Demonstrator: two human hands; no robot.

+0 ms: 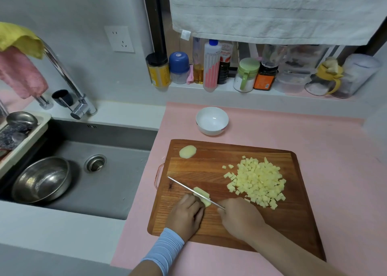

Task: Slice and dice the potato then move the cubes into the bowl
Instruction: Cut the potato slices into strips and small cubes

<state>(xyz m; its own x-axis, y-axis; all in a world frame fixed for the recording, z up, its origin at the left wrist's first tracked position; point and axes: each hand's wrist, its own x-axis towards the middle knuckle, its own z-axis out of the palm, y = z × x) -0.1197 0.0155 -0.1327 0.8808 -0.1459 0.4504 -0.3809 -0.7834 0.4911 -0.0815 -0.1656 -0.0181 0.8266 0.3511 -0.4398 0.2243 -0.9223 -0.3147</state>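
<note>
A wooden cutting board (209, 229) lies on the pink mat. My left hand (185, 218) holds down a stack of potato slices (202, 194) near the board's front left. My right hand (240, 217) grips the handle of a knife (188, 189), whose blade runs diagonally through the slices. A heap of several potato cubes (258, 180) covers the board's right half. One potato end piece (187, 151) sits at the board's far left corner. A white bowl (212, 120) stands beyond the board; nothing shows inside it.
A sink (117, 171) with a steel bowl (40, 179) lies to the left, below a tap (62, 75). Several jars and bottles (211, 66) line the ledge behind. A grey towel (272, 10) hangs overhead. A pink mat (335, 171) covers the counter.
</note>
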